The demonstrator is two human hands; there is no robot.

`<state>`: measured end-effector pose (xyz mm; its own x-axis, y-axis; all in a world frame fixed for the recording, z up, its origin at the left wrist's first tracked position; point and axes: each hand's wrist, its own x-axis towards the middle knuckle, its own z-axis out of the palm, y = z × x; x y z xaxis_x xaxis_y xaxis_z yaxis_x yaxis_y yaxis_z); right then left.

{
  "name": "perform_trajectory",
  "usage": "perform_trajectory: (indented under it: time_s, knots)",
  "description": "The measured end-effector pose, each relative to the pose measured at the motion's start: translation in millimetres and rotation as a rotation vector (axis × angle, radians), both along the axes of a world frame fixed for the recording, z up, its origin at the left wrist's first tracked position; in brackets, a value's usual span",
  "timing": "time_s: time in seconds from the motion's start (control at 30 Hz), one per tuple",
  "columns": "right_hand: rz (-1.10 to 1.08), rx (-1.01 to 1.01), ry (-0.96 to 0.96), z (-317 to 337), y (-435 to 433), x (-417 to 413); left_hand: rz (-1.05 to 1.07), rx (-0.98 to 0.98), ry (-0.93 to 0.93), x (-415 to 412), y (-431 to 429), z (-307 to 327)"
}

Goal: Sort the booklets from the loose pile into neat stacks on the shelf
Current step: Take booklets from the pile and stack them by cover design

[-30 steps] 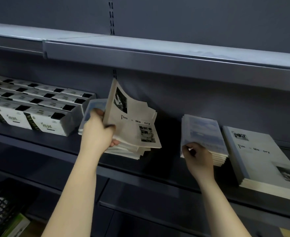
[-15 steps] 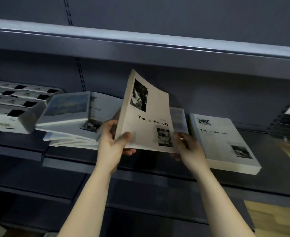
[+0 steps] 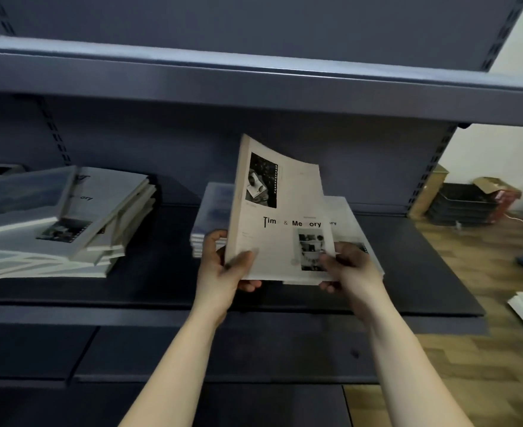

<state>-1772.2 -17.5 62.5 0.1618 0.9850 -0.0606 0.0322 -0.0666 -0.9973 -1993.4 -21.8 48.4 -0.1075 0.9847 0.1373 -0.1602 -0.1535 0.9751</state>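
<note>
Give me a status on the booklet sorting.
Done: a blue stack and a white stack sit neatly on the shelf. In hand: the left hand and right hand hold a white booklet over the white stack. Left: the loose pile at left is unsorted.

- The held booklet (image 3: 280, 217) has a cover that reads "Tim & Me ory", with gaps between the letters.
- The top white booklet of the loose pile (image 3: 106, 198) shows only "ory".
- The booklet behind it (image 3: 345, 220) shows a faint "ory".
</note>
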Motion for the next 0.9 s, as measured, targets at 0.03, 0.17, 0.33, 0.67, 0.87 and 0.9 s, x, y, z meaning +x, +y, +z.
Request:
perform_trajectory:
  time_s: [0.03,0.17,0.33,0.67,0.87,0.9]
  knots:
    - [-0.037,0.011,-0.008,-2,-1,7,-0.017,-0.030,0.031,6,2,-3]
    - [-0.163,0.029,-0.014,-4,-4,34,-0.047,-0.049,0.262,20,9,-19]
    - [-0.202,-0.014,-0.105,-5,-1,70,0.096,0.104,0.760,21,15,-35]
    - [-0.245,0.018,-0.556,1,23,91,0.149,0.242,0.993,26,21,-42]
    - [-0.238,-0.001,-0.705,-3,36,91,0.160,0.251,1.056,26,21,-42]
    - [-0.237,0.002,-0.724,-4,38,90,0.165,0.247,1.082,26,21,-43]
